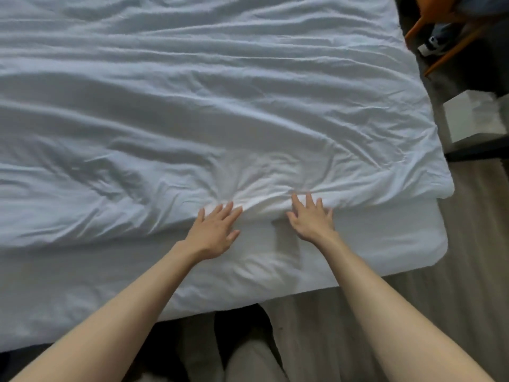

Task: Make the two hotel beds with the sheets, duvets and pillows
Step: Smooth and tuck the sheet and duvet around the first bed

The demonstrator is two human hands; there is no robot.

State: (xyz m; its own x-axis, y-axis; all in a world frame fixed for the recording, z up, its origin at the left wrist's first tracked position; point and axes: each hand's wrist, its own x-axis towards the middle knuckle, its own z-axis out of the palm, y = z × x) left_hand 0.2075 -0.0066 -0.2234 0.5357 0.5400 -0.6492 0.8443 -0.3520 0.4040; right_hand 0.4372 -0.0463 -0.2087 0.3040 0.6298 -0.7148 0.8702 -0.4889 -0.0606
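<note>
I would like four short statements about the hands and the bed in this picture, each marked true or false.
1. The left hand and the right hand both lie flat, fingers spread, at the near edge of the duvet. True.
2. The left hand grips a pillow. False: it holds nothing, and no pillow is in view.
3. The duvet lies perfectly smooth. False: it is full of wrinkles.
4. A strip of sheet shows uncovered in front of the duvet's edge. True.
</note>
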